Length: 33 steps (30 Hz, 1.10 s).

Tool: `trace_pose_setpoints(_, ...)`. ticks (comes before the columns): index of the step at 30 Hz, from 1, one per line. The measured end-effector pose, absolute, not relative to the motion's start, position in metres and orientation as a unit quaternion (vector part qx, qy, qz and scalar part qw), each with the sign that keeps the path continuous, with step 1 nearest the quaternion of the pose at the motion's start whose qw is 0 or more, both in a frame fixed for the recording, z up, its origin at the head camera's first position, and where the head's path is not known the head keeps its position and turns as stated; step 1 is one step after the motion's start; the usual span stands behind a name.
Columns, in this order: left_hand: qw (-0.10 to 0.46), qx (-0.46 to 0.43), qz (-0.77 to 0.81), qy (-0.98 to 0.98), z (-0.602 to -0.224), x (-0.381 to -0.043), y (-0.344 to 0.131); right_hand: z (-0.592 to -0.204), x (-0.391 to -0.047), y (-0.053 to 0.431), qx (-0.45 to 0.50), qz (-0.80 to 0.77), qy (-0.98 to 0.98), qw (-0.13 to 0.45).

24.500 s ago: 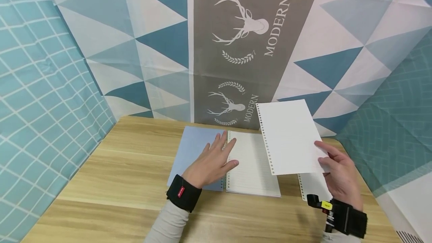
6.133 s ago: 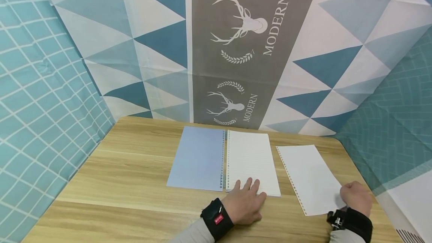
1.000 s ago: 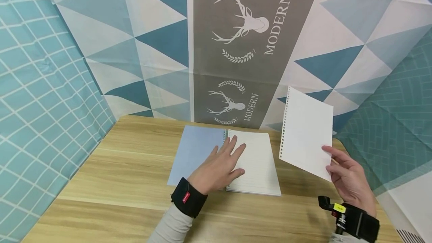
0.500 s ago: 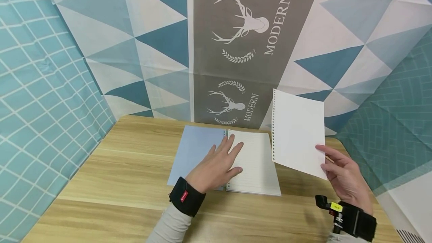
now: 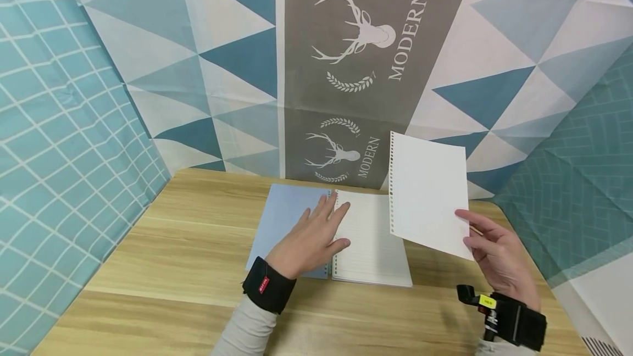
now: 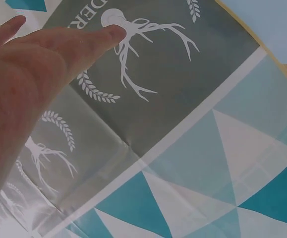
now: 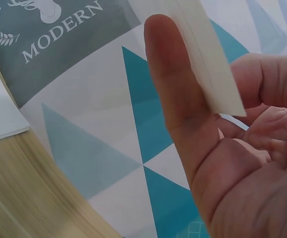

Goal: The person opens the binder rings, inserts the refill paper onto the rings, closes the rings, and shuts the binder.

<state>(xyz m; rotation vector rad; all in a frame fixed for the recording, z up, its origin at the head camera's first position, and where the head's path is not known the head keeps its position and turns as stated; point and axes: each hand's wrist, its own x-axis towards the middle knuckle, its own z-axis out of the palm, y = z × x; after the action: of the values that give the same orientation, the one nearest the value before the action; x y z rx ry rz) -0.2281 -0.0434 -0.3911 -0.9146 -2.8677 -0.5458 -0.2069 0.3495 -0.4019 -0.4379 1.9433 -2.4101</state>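
My right hand [image 5: 499, 251] pinches a loose-leaf sheet [image 5: 427, 191] by its lower right edge, between thumb and fingers. The white sheet stands raised and tilted, with a row of punched holes down its left side. Below and left of it, a loose-leaf notebook lies spread out: a light blue cover [image 5: 284, 213] on the left, a stack of lined pages [image 5: 373, 246] on the right. Over the holed edges at its middle, my left hand [image 5: 309, 240] is held with fingers spread and nothing in them. The right wrist view shows the sheet's corner [image 7: 227, 101] between the fingers.
The wooden table [image 5: 173, 279] runs back to a patterned wall cloth [image 5: 341, 70] close behind the notebook. A blue grid cloth [image 5: 64, 125] hangs on the left, a teal one [image 5: 578, 174] on the right. Black bands are on both wrists.
Six seconds ago the sheet lay on the table right of the notebook; now it is lifted. Over the last second it has moved left toward the pages, and my left hand has shifted slightly left.
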Motion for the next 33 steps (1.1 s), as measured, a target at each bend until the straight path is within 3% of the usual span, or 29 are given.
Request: trace_pose_setpoints(33,0.022,-0.260,-0.229,-0.938,-0.387,-0.235,-0.061,-0.395,-0.215,0.320,-0.106,-0.722,0.683,0.019)
